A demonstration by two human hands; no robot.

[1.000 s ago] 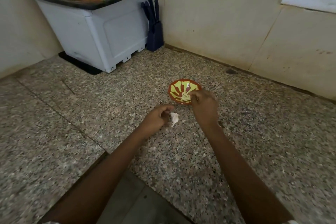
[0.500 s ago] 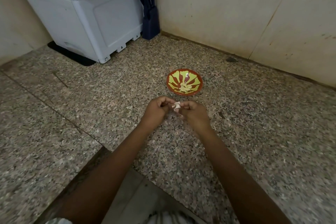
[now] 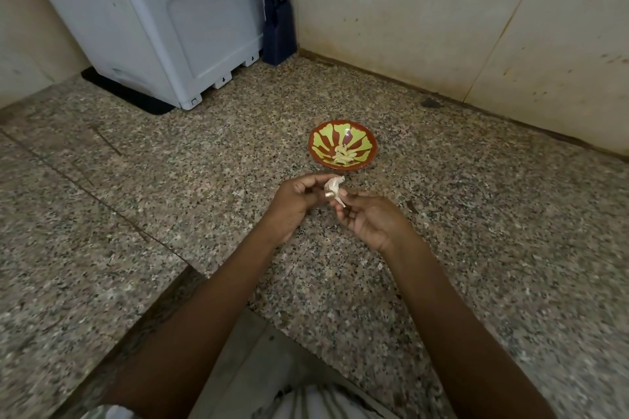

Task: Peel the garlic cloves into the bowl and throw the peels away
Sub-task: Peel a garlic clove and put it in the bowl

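A small red bowl (image 3: 342,133) with a yellow-green pattern stands on the speckled granite counter (image 3: 170,180). Several pale peeled garlic cloves (image 3: 344,155) lie in its middle. Just in front of the bowl, above the counter, my left hand (image 3: 296,202) and my right hand (image 3: 369,218) meet around a piece of garlic with white papery skin (image 3: 333,188). The fingers of my left hand curl round it, and the thumb and fingertips of my right hand pinch its lower end. Part of the garlic is hidden between the fingers.
A white appliance (image 3: 163,27) with a dark top stands at the back left on a black mat. Beside it in the corner is a dark blue knife block (image 3: 277,20). Tiled walls run along the back and right. The counter edge (image 3: 190,272) cuts in near my body.
My right hand left the bowl and came back to my left hand, and both took hold of the garlic piece. The view tilted down and closer.
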